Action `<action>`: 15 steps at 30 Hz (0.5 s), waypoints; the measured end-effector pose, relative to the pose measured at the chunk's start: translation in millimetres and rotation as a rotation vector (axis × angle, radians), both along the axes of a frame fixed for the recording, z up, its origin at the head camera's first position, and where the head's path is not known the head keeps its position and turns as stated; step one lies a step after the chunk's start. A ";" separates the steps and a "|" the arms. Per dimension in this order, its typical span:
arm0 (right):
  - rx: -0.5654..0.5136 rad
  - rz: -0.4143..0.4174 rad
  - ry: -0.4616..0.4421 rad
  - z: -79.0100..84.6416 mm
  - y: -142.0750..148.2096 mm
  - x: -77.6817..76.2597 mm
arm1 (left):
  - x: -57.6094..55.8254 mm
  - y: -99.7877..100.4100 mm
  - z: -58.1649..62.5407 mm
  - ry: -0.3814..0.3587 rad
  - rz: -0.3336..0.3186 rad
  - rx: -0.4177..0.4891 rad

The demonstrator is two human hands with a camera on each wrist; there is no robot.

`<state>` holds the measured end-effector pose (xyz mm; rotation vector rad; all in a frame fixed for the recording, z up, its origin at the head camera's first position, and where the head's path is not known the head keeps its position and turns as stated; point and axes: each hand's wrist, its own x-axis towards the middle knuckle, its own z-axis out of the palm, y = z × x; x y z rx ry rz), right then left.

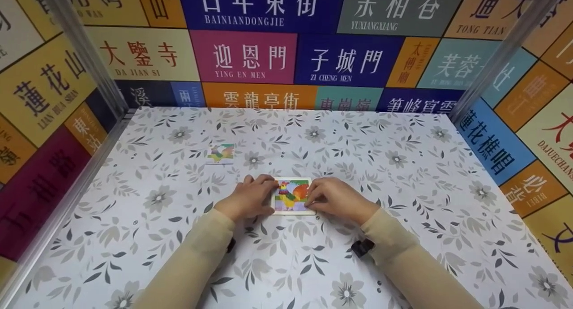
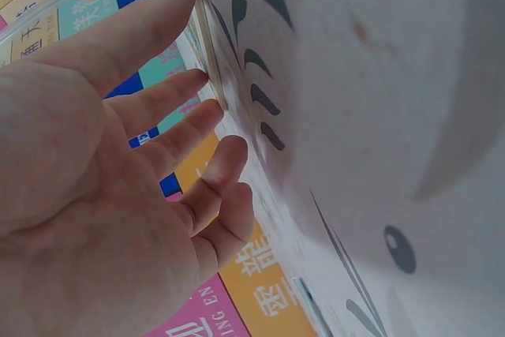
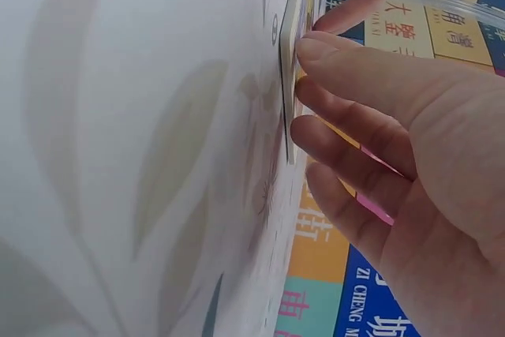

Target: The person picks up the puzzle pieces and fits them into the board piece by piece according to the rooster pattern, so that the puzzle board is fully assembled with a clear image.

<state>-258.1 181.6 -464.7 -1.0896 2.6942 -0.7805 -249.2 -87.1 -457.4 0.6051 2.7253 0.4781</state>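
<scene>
A thin, white-edged board with a colourful rooster picture (image 1: 291,196) lies flat on the patterned table, between both hands. At its left side, my left hand (image 1: 250,198) touches the edge with thumb and fingertips spread apart; in the left wrist view the fingers (image 2: 181,144) are extended or only slightly bent. My right hand (image 1: 342,199) rests its thumb and fingertips along the right edge. Seen from the right wrist, the thumb (image 3: 347,61) lies on the board's rim (image 3: 290,76), with loosely bent fingers beside it. Neither hand wraps round the board.
Farther back on the left lies a smaller square rooster picture (image 1: 220,153). A white tablecloth (image 1: 358,268) with grey flowers and leaves covers the table. Coloured panels with Chinese lettering (image 1: 250,58) enclose the back and sides, with clear corner strips (image 1: 85,49).
</scene>
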 end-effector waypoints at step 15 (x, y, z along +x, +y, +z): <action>-0.003 -0.035 -0.022 3.0 2.1 4.2 | 8.9 8.9 7.9 0.263 0.028 0.001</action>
